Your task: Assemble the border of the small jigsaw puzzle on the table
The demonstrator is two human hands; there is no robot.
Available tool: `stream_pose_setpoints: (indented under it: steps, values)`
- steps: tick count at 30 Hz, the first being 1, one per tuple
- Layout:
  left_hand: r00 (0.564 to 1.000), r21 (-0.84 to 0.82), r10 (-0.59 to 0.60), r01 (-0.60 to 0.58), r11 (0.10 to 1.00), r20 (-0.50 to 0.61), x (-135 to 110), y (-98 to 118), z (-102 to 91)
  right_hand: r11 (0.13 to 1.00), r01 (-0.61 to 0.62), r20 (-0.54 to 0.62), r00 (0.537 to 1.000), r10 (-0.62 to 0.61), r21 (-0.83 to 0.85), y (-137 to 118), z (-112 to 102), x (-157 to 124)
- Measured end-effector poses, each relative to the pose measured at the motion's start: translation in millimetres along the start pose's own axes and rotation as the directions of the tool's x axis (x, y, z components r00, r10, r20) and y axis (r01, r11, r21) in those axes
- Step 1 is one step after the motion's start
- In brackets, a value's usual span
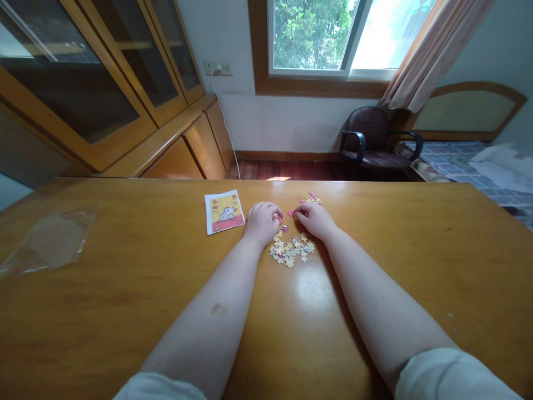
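Note:
Over the table's middle, my left hand (263,222) has its fingers curled round a few pink jigsaw pieces (280,220), partly hidden by the fingertips. Facing it, my right hand (315,219) pinches a small pink jigsaw piece (290,213) between thumb and fingers. Just below both hands lies a loose pile of pale yellow and white jigsaw pieces (289,253). Beyond my right hand is a smaller cluster of pink and yellow pieces (312,197). A picture card (225,212) with a white cartoon animal on yellow and pink lies left of my left hand.
A clear plastic bag (54,236) lies flat at the left of the wooden table (125,311). Past the far edge stand a dark office chair (370,136) and a bed (458,155). A glass-fronted cabinet (154,111) lines the left wall.

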State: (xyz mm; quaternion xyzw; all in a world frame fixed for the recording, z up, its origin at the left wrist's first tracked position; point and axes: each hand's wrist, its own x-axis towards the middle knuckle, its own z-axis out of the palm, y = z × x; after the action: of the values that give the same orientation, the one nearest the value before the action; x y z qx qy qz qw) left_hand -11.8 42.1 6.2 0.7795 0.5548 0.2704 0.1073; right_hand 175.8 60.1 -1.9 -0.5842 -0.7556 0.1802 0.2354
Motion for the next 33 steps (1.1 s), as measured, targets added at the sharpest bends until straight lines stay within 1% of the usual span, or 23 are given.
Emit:
stream_pose_setpoints:
  steps: [3, 5, 7, 11, 13, 16, 18, 20, 23, 26, 29, 33]
  values:
    - [0.996, 0.000, 0.070, -0.071, 0.998, 0.056, -3.4, 3.1, 0.4, 1.000, -0.007, 0.006, 1.000, 0.007, -0.012, 1.9, 0.4, 0.4]
    - [0.993, 0.011, 0.076, -0.077, 0.997, 0.085, -4.6, 3.8, 1.4, 1.000, 0.011, 0.018, 1.000, -0.011, -0.006, 2.3, 0.7, 0.1]
    - [0.995, 0.031, 0.044, -0.047, 0.998, 0.085, -4.2, 2.4, 2.7, 0.998, 0.058, 0.039, 0.998, -0.058, 0.001, 1.8, 1.0, -0.6]
    - [0.998, 0.083, -0.063, 0.061, 0.995, 0.012, -0.3, -4.9, 5.1, 0.986, 0.164, 0.086, 0.982, -0.166, 0.024, -0.4, 1.7, -1.6]
    - [0.994, 0.096, -0.104, 0.105, 0.990, -0.025, 1.1, -7.8, 5.2, 0.987, 0.156, 0.079, 0.984, -0.159, 0.032, -1.0, 2.1, -1.4]
    - [0.987, 0.105, -0.149, 0.154, 0.983, -0.054, 1.2, -8.5, 3.4, 0.996, 0.089, 0.039, 0.995, -0.090, 0.031, -0.6, 2.5, -0.7]
    - [0.987, 0.107, -0.156, 0.159, 0.982, -0.034, 0.5, -7.2, 2.4, 0.997, 0.073, 0.033, 0.997, -0.074, 0.027, 0.1, 2.8, -0.3]
    - [0.989, 0.124, -0.149, 0.148, 0.981, 0.001, -0.2, -6.2, 2.9, 0.996, 0.088, 0.048, 0.995, -0.089, 0.018, 0.5, 2.9, -0.2]
    - [0.986, 0.170, -0.162, 0.155, 0.973, 0.028, 0.0, -7.0, 6.9, 0.991, 0.132, 0.071, 0.989, -0.132, 0.001, 0.2, 2.3, -0.5]
    - [0.985, 0.190, -0.173, 0.166, 0.968, 0.021, 1.2, -9.8, 10.7, 0.981, 0.192, 0.102, 0.976, -0.190, -0.011, -0.7, 1.1, -0.9]
    - [0.986, 0.163, -0.166, 0.162, 0.973, 0.010, 2.0, -11.1, 10.6, 0.973, 0.230, 0.115, 0.967, -0.226, -0.018, -0.7, 0.6, -0.9]
    - [0.991, 0.076, -0.129, 0.125, 0.989, 0.047, 0.5, -7.8, 7.4, 0.980, 0.200, 0.093, 0.976, -0.198, -0.009, 0.4, 1.5, 0.0]
